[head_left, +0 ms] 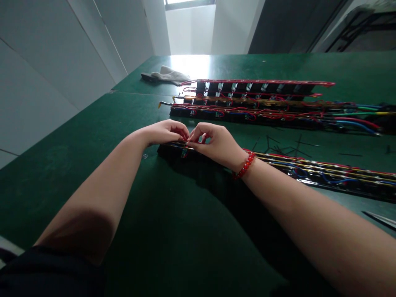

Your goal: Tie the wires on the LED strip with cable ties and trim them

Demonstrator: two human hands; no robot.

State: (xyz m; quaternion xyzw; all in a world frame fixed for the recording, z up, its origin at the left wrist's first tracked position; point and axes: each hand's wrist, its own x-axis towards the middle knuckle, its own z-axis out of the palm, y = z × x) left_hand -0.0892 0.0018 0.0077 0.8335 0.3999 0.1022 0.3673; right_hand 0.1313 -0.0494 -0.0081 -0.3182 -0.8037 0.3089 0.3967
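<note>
A long black strip (pixel 324 175) threaded with red, blue and yellow wires lies across the green table (pixel 102 136), running from the middle out to the right. Both my hands meet at its left end. My left hand (pixel 167 132) is curled, its fingertips pinched together on the wiring at the strip's end. My right hand (pixel 216 144), with a red bead bracelet (pixel 244 166) on the wrist, is also pinched shut on the same wiring, fingertips almost touching those of the left. What exactly sits between the fingertips is too small to make out.
Farther back lies a stack of similar wired strips (pixel 262 103) with coloured cables trailing right. A pale cloth or glove (pixel 165 75) lies at the far edge. Several thin black ties (pixel 278 146) are scattered between the strips. A pointed metal tool (pixel 382 218) lies at the right edge.
</note>
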